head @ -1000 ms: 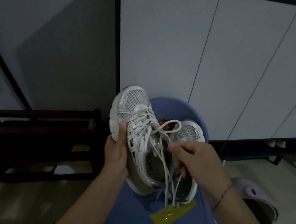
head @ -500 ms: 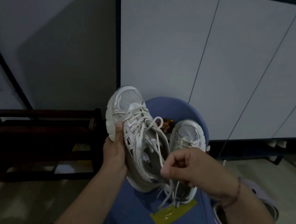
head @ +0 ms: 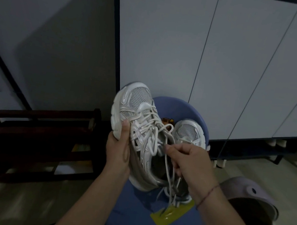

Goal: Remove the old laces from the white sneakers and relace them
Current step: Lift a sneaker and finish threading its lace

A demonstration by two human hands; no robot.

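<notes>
Over the blue chair (head: 178, 108), lifted sneaker (head: 139, 99): is being held up off the seat, toe pointing up and away, sole turning to the left, its opening facing the camera.
Lace (head: 167, 164): is running crisscross through the eyelets and sitting slack; one loop is standing up beside the tongue, and loose strands are hanging down past the heel toward the seat.
Left hand (head: 118, 151): is gripping the lifted sneaker from the sole side, thumb pressing flat on the edge of the sole, the fingers wrapping behind and hiding from view.
Right hand (head: 188, 161): is curling round the loose strands, thumb and forefinger pinching the lace just beside the shoe's opening; a thin red cord (head: 206, 195) is circling the wrist.
Second sneaker (head: 188, 131): is lying on the chair seat, toe toward the backrest, laced; its rear half is hiding behind the right hand.
Small brown thing (head: 166, 120): is sitting on the chair between the two toes, too small to identify.
Yellow packet (head: 170, 215): is lying flat on the near part of the seat, the lace ends dangling over it.
Lilac clog (head: 252, 195): is lying on the floor right of the chair.
Dark wooden rack (head: 37, 135): is standing on the floor left of the chair, against the wall.
White cabinet (head: 172, 40): is filling the background behind the chair, doors closed.
</notes>
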